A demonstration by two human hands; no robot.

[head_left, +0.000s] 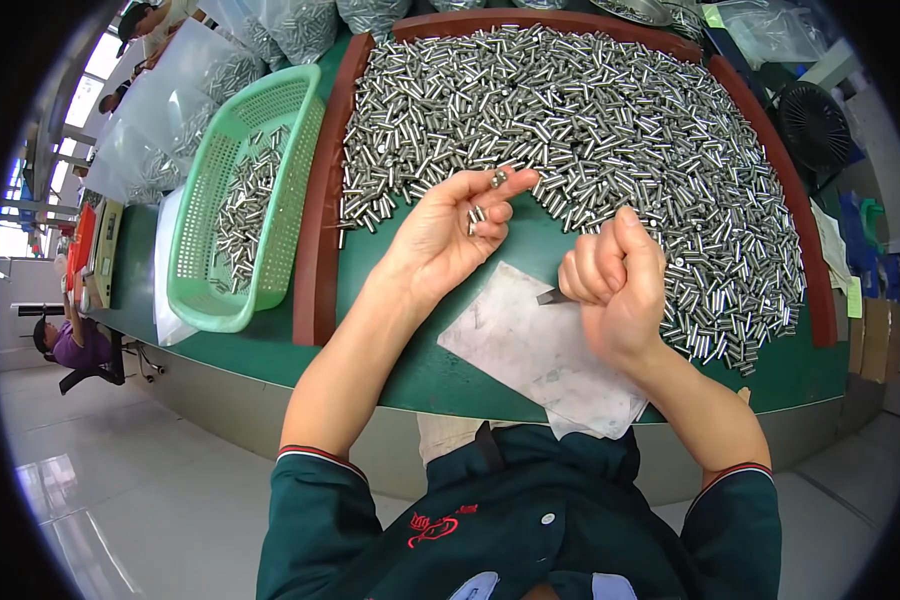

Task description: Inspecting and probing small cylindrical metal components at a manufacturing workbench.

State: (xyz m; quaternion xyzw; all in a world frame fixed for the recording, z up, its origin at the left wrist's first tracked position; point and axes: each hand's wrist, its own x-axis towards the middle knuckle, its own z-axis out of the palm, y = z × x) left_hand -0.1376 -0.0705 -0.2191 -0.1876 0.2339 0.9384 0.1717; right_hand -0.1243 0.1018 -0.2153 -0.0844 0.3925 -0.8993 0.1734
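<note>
Left hand (450,235) pinches a steel pin (498,179), half open; our right fist (615,280) grips a dark tool (551,297): inspecting, next probably scraping it

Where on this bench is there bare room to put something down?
Bare green table shows in front of the left hand, between the brown frame and the white sheet. A smaller strip lies by the near rim right of the right hand. The metal pins crowd the far side; the green basket fills the left.

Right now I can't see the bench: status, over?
Left hand pinches small metal pins. Right hand fisted on a dark tool. Pin heap behind, nothing blocking.
</note>
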